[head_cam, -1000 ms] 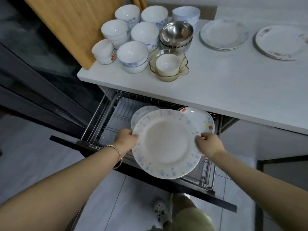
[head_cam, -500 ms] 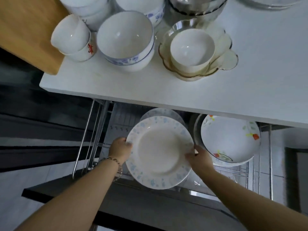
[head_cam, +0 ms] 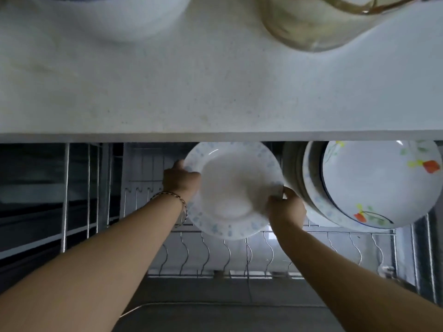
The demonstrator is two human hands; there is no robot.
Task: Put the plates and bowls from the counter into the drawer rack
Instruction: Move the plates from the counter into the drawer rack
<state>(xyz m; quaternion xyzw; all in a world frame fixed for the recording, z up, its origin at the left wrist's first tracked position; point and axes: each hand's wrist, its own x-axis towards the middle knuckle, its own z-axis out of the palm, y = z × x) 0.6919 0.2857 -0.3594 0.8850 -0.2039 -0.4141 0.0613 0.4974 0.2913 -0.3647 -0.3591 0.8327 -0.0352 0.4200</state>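
Note:
A white plate with a pale blue flowered rim stands tilted on edge inside the wire drawer rack, just below the counter edge. My left hand grips its left rim; a thin bracelet is on that wrist. My right hand grips its lower right rim. To the right, a white plate with red and yellow flowers leans in the rack in front of other plates. On the white counter only the bases of a white bowl and an amber glass bowl show.
Wavy wire dividers run along the rack's front below the held plate. Upright rack bars stand at the left, beside a dark cabinet side. The drawer's dark front panel lies between my forearms.
The view has dropped much closer to the drawer, so most counter dishes left the frame. Both hands have moved the blue-rimmed plate further back into the rack, under the counter edge.

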